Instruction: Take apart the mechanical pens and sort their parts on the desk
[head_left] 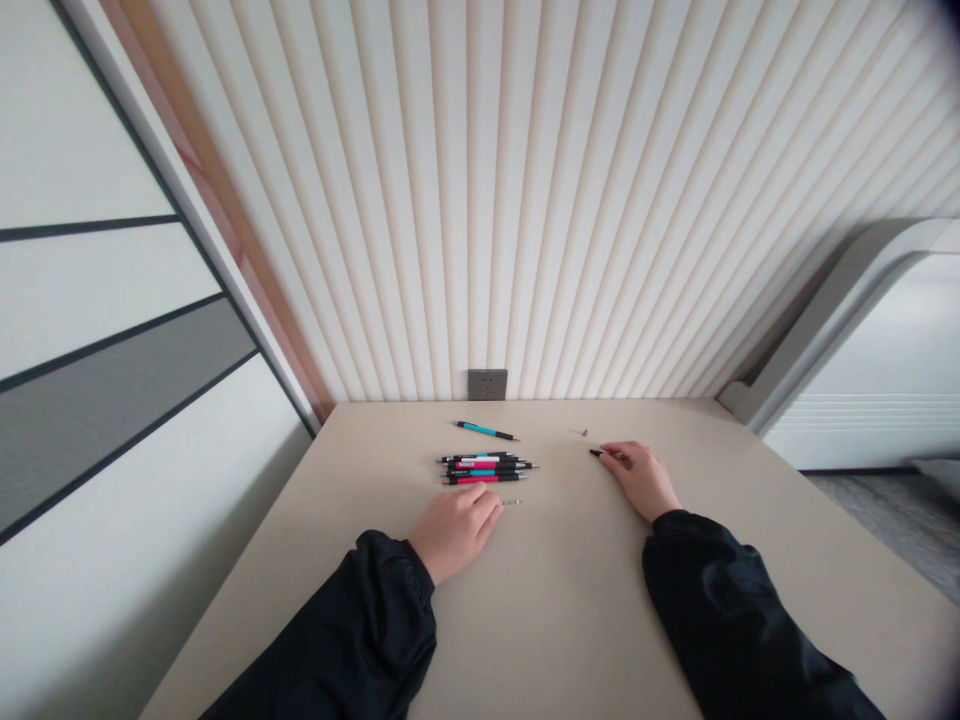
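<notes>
My left hand rests at the near side of a row of pens, its fingers closed on a thin, pale pen part. Only that part's narrow end shows past my fingertips. To the right, my right hand is low over the table, thumb and fingers pinching a short black pen piece. Several pens with red, blue, white and black barrels lie side by side just beyond my left hand. One blue and black pen lies apart, farther back. A tiny metallic piece sits beyond my right fingertips.
The beige table meets a ribbed cream wall at its back edge. A dark wall socket is just above that edge. White panels with dark strips stand at the left, and a white and grey unit at the right.
</notes>
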